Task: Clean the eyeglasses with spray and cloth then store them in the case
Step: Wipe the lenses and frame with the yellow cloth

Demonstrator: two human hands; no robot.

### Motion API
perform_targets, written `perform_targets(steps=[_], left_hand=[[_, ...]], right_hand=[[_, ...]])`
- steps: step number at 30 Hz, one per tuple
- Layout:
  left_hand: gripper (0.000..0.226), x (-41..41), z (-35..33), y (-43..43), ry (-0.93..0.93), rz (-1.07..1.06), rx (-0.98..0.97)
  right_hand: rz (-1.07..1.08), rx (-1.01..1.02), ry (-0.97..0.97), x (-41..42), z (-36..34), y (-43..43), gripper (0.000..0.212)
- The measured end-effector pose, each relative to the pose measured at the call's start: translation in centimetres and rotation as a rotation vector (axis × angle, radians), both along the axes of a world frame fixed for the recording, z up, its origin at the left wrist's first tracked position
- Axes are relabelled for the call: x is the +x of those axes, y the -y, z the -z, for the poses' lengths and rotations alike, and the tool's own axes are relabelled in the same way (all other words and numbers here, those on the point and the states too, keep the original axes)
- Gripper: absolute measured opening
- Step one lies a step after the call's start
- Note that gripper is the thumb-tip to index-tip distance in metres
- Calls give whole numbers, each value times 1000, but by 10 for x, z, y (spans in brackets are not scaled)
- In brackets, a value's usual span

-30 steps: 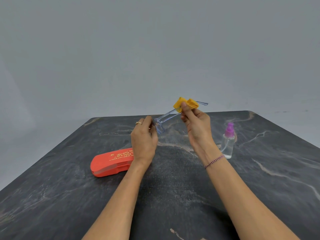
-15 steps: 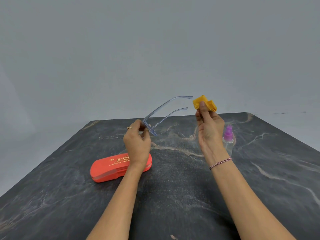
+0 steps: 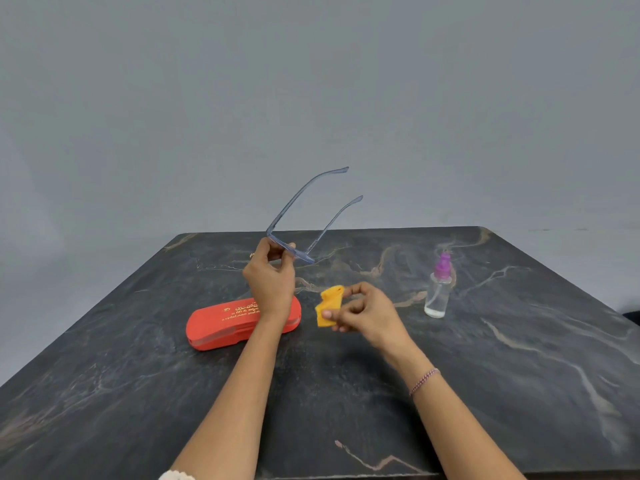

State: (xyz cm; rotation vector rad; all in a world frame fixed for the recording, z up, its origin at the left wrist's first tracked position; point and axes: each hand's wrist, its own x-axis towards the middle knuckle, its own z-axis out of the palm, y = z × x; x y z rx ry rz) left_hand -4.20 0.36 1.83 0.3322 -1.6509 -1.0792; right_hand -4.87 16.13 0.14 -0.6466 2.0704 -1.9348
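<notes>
My left hand (image 3: 270, 278) pinches the front of the clear blue-framed eyeglasses (image 3: 304, 216), held up above the table with both temples unfolded and pointing away to the upper right. My right hand (image 3: 363, 311) holds a crumpled yellow cloth (image 3: 329, 304) low over the table, below and to the right of the glasses and apart from them. An orange eyeglass case (image 3: 221, 323) lies shut on the table, partly behind my left wrist. A small clear spray bottle (image 3: 438, 292) with a purple nozzle stands to the right.
Everything sits on a dark marble-patterned table (image 3: 519, 375); its far edge runs just behind the glasses. A plain grey wall (image 3: 311, 98) fills the background.
My right hand has dropped with the yellow cloth from beside the temples down toward the table. My left hand has kept hold of the glasses, which now stand clear of the cloth.
</notes>
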Motion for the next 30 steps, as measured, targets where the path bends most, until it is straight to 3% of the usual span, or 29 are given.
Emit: perform_targets(steps=[8, 18, 23, 25, 30], left_hand=[[17, 24, -4, -11, -37, 95, 156], [14, 67, -13, -27, -150, 250, 567], [15, 81, -21, -32, -167, 356, 796], [17, 84, -20, -33, -147, 390, 864], [14, 90, -17, -46, -61, 466, 966]], right_hand=[[-251, 194, 16, 18, 8, 3, 13], [-178, 380, -183, 25, 8, 7, 11], [-19, 429, -264, 26, 9, 4, 6], [116, 343, -275, 24, 5, -3, 10], [261, -166, -79, 38, -21, -17, 18]])
